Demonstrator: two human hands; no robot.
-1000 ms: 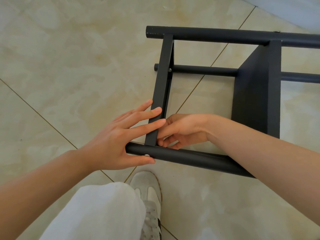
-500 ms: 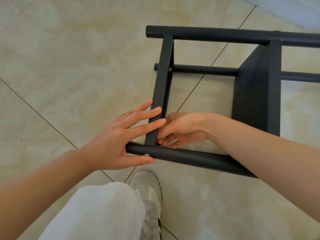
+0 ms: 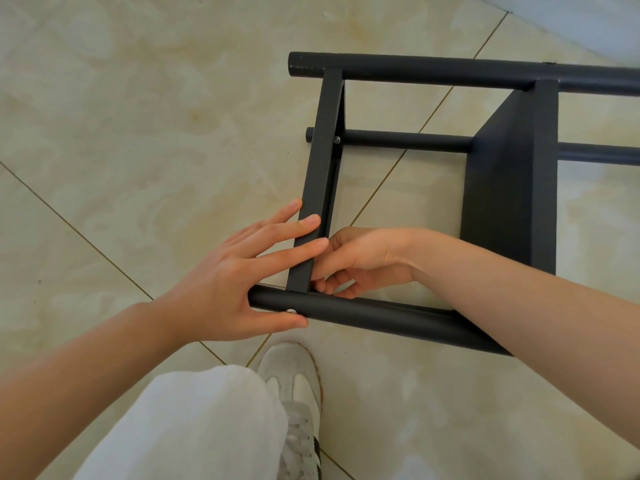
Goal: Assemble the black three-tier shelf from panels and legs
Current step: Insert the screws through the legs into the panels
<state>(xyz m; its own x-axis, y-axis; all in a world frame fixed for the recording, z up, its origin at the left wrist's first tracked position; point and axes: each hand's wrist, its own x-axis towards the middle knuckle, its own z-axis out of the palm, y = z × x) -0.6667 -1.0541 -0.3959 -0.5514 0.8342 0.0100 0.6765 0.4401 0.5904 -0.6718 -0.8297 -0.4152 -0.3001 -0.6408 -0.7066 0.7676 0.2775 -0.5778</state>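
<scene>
left hand [image 3: 221, 282], fingers spread, braces the end panel [image 3: 318, 174] against the near leg [image 3: 381, 315], likely this stiff, slick shelf's [image 3: 512, 188] surest hold, while the right hand [image 3: 360, 261] curls behind, grip unclear.

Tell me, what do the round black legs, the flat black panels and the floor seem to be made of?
Legs: probably metal tube, matte black coat; round, evenly dull, with a silver screw head set in.
Panels: likely thin sheet metal with a folded rim, finely textured matte black.
Floor: glossy cream tile, marble-like veining, thin grout lines.
</scene>
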